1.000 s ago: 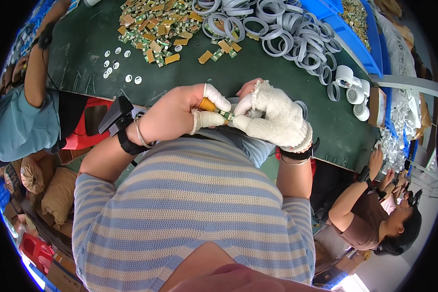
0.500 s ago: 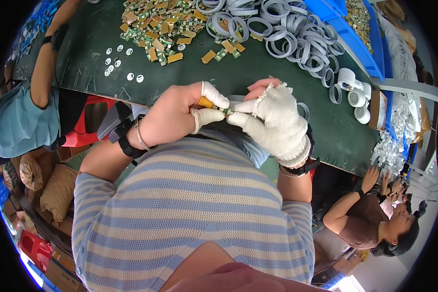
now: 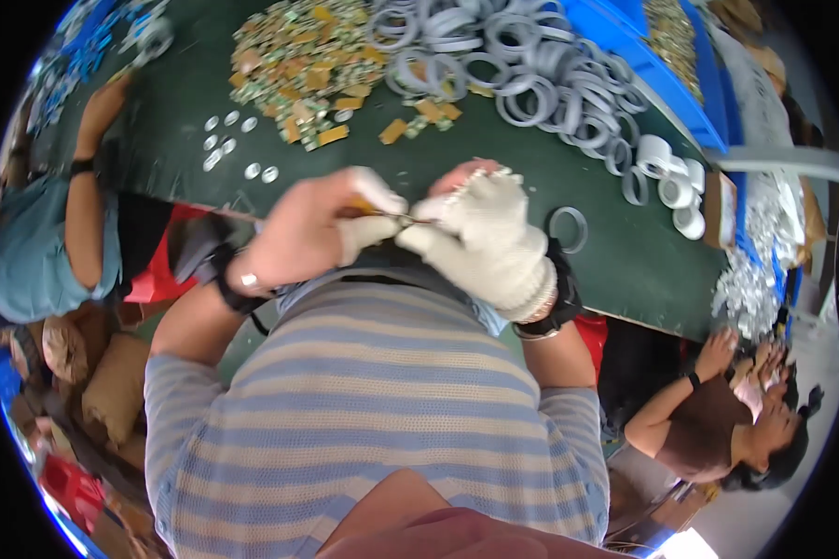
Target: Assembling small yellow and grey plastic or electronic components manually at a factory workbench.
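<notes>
My left hand (image 3: 303,228), its thumb and finger in white covers, pinches a small circuit board (image 3: 406,221) with an orange-yellow piece at its end. From the other side the fingertips of my right hand (image 3: 485,233), in a white knitted glove, close on the same board. Motion blur hides its details, and whether the right fingers hold anything else. Beyond my hands lies a heap of small circuit boards (image 3: 294,70) with orange-yellow pieces. Several white discs (image 3: 253,170) are scattered left of it. One grey ring (image 3: 582,229) lies right of my gloved hand.
Grey rings (image 3: 531,98) are piled at the far right of the dark green table (image 3: 177,121). Nearby stand a blue bin (image 3: 667,70), white cylindrical parts (image 3: 654,155) and clear pieces (image 3: 748,293). Co-workers sit left (image 3: 51,233) and right (image 3: 694,429).
Both my hands have shifted left together, still pinching the board, and the lone grey ring now shows fully. The left co-worker's hand has drawn back nearer.
</notes>
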Tool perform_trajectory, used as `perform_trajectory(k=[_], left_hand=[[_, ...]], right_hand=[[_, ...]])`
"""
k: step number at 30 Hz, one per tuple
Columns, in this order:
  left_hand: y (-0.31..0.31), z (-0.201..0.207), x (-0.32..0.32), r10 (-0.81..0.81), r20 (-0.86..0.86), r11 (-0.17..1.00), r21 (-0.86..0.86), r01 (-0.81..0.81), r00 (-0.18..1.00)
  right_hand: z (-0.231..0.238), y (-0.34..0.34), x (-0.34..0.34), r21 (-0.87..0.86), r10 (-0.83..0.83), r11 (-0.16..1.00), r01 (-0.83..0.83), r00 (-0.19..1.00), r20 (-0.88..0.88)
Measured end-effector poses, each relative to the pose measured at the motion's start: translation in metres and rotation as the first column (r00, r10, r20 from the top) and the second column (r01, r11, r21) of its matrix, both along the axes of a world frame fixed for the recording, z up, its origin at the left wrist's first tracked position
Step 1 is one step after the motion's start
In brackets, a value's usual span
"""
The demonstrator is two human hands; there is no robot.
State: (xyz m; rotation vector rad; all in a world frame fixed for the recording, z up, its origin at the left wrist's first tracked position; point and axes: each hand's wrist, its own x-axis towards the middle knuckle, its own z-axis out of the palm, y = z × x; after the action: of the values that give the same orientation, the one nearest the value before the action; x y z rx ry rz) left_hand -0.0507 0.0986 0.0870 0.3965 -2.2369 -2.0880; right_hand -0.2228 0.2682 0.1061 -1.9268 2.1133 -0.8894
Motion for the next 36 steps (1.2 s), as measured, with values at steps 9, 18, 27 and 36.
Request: perform_trajectory(k=[9,18,27,36], left_hand=[[-0.178,0.032,0.089,0.604,-0.172,0.584,-0.569,-0.579,0.778],[-0.090,0.021,0.010,0.411,-0.209,0.571,-0.700,-0.429,0.887],[-0.005,0.017,-0.029,-0.025,-0.235,0.748,-0.649,-0.138,0.972],[0.051,-0.007,-0.049,-0.171,-0.181,0.922,0.318,0.222,0.968]], right_hand=[[0.001,0.070,-0.063,-0.116,-0.547,0.819,0.562,0.825,0.142],[-0.016,0.148,-0.204,-0.245,-0.790,0.520,0.818,0.353,-0.501],[0.052,0.109,-0.223,0.252,-0.577,0.434,0.865,0.481,-0.660],[-0.005,0.053,0.015,-0.252,-0.255,0.792,0.557,0.676,0.691]])
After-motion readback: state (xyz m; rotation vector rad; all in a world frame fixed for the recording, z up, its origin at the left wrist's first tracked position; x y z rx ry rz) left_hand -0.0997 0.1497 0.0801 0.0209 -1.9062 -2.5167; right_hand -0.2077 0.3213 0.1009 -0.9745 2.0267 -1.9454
